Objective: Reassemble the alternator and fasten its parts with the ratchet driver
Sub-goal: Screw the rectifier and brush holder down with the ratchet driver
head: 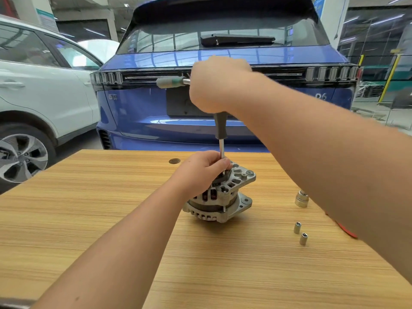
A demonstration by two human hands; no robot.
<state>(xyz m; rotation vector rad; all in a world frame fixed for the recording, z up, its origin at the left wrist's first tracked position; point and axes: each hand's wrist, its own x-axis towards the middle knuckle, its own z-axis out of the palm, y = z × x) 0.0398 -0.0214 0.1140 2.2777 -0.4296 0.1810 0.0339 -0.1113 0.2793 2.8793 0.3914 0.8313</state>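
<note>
Ratchet driver stands vertical.

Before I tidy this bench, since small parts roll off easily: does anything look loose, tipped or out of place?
Nothing stands out. The grey metal alternator sits on the wooden table, steadied by the left hand. Three silver sockets stand upright to its right, apart from it.

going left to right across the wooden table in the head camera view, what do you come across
left hand gripping the driver shaft → alternator → large socket → two small sockets → red object, partly hidden behind the right forearm.
</note>
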